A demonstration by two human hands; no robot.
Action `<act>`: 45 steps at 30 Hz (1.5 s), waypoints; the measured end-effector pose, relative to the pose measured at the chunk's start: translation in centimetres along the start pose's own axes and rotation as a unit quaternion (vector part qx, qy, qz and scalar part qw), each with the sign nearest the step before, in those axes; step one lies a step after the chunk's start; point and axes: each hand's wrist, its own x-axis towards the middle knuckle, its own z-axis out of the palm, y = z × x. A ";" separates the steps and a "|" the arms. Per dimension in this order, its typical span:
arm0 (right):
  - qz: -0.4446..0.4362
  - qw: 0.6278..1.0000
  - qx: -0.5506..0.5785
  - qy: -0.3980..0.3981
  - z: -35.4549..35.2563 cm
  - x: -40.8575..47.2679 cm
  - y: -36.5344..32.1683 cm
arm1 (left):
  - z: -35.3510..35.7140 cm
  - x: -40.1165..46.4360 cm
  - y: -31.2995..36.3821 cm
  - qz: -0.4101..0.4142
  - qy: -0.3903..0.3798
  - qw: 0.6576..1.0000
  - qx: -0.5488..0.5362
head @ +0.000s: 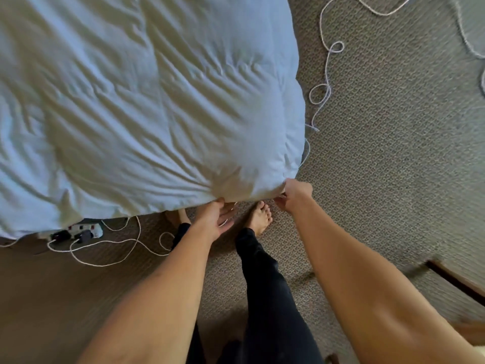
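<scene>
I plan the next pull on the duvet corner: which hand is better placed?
Probably right. The right hand grips the duvet at its corner; the left hand lies open under the edge.

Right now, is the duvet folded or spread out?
Spread out: the duvet shows as one wide, wrinkled layer. The right hand pinches its near corner; the left hand touches the edge.

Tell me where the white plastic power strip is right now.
In the head view the white plastic power strip lies on the beige carpet at the left, by the near edge of the puffy white duvet, thin white cables looping beside it.
</scene>
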 end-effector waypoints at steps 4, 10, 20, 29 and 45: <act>-0.240 0.928 -0.281 0.049 -0.2 -8.0 -0.5 | -2.4 -5.1 1.3 0.115 0.097 0.975 0.162; -0.462 0.747 -0.460 -0.125 3.8 -21.3 -0.9 | -10.4 -15.9 4.8 0.253 0.189 0.917 0.242; -0.611 0.498 -0.581 -0.203 14.5 -38.6 1.7 | -28.6 -26.2 5.7 0.343 0.281 0.893 0.079; -0.662 0.446 -0.568 -0.198 23.4 -47.4 10.1 | -44.9 -26.9 2.8 0.370 0.297 0.873 0.110; -0.618 0.519 -0.564 -0.173 35.6 -49.4 18.0 | -61.2 -22.3 10.4 0.377 0.218 0.863 0.255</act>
